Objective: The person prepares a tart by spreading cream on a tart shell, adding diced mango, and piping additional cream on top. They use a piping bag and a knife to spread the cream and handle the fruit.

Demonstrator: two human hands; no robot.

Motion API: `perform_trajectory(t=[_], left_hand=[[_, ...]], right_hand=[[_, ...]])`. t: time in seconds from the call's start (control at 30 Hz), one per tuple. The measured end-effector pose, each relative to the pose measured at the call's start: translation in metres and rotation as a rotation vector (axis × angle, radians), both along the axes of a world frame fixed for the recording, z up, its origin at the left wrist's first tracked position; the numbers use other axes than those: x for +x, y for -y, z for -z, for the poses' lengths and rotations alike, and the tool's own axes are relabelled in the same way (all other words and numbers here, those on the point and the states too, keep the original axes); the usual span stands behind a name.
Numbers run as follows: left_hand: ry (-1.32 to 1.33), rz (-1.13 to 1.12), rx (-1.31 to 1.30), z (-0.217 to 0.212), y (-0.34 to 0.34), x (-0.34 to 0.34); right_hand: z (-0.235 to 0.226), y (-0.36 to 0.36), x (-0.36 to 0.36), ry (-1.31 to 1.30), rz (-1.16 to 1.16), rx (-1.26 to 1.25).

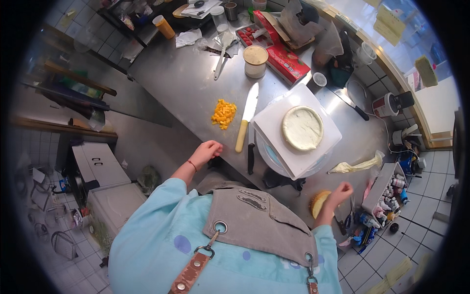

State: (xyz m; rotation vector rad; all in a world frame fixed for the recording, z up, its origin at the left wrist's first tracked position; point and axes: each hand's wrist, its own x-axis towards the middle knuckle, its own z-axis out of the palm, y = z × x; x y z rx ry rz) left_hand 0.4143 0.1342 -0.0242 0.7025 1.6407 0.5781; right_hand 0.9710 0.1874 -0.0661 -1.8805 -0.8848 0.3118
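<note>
My left hand (208, 151) is loosely curled at the table's front edge, with no object showing in it. Nearest to it lie a pile of diced yellow fruit (223, 114) and a knife with a yellow handle (242, 134). On the right, my right hand (340, 193) has its fingers drawn together above a round sponge cake layer (318, 202), which my wrist partly covers; nothing shows in its grip. Between the hands, a round cake topped with white cream (303, 128) sits on a white square board (271, 115) over a turntable (266, 152). A black-handled tool (251, 158) lies beside the turntable.
Behind the cake stand a tub of tan filling (255, 61) and an open red box (289, 63). A white spatula (220, 59) lies farther left. At right are a limp piping bag (360, 164), another black-handled knife (361, 113) and a bin of small bottles (387, 193).
</note>
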Motion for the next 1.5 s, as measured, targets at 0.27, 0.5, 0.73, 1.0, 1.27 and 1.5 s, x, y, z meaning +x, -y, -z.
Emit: perform_trajectory(t=[0.27, 0.5, 0.73, 1.0, 1.27, 1.5], left_hand=[[-0.568, 1.292, -0.168, 0.002, -0.047, -0.097], [0.669, 0.834, -0.439, 0.091, -0.021, -0.177], [0.607, 0.813, -0.546, 0.119, 0.024, -0.186], [1.194, 1.073, -0.772, 0.133, -0.026, -0.171], [1.546, -0.025, -0.737, 0.154, -0.013, -0.094], [2.097, -0.330, -0.711, 0.186, 0.013, -0.086]], right_hand=[[-0.040, 0.055, -0.351, -0.208, -0.983, -0.313], [0.046, -0.061, -0.494, 0.515, -0.892, -0.169], [0.063, -0.103, -0.504, 0.542, -1.001, -0.057], [0.072, -0.081, -0.508, 0.497, -0.822, 0.008], [0.065, -0.040, -0.496, 0.382, -0.795, 0.000], [0.066, 0.050, -0.500, 0.367, -0.773, -0.062]])
